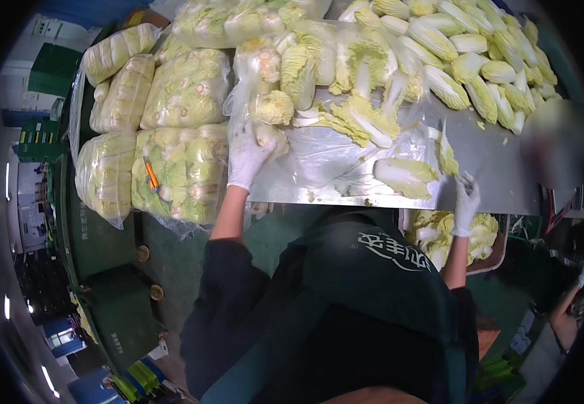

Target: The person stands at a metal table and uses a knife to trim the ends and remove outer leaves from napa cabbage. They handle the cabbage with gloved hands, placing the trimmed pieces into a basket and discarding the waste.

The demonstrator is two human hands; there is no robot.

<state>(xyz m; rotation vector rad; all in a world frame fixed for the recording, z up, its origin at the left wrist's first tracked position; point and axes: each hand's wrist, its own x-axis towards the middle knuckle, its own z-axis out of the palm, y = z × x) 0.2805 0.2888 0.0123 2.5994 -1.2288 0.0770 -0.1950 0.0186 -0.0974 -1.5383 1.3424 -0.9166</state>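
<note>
My left hand (252, 156), in a white glove, grips a napa cabbage (271, 137) by its butt end at the left side of a large clear plastic bag (317, 156). Inside the bag, several cabbages and loose leaves (368, 123) lie toward the far side. My right hand (466, 202), also gloved, is over the table's near edge with its fingers bent. Its fingertips are right at the tip of a loose cabbage leaf (446, 151); whether they pinch it is unclear. Left of that hand, a single napa cabbage (405, 177) lies on its side on the metal table (499, 171).
A heap of napa cabbages (474, 55) covers the far right. Filled bags of cabbage (186, 91) are stacked at left, with an orange utility knife (151, 175) on one. Below my right arm sits a crate of leaves (491, 252). Another person's arm (565, 313) shows at lower right.
</note>
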